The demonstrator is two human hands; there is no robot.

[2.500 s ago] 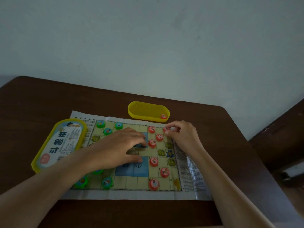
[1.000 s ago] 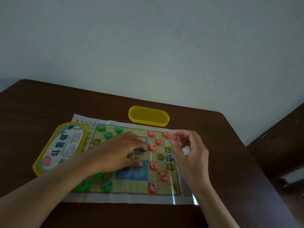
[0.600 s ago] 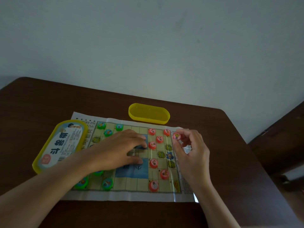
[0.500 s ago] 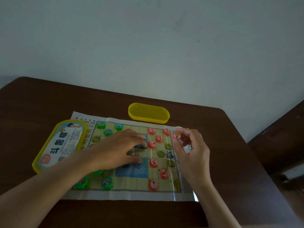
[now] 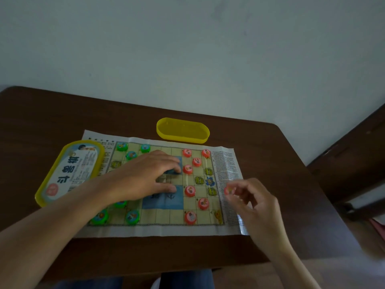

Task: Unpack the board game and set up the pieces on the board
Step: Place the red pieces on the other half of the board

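over the right margin of the paper board [image 5: 162, 217], the right hand [image 5: 256, 203] pinches a red piece [image 5: 228, 190] in its fingertips, while the left hand [image 5: 143, 178] presses flat on the board's middle with straightened fingers, and the yellow tray [image 5: 183, 130] sits just beyond the board's far edge.

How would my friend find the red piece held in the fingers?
On the dark brown wooden table lies the paper game board. Over its right strip of tiny print, the right hand pinches a round red plastic piece. The other red pieces all sit on grid squares.
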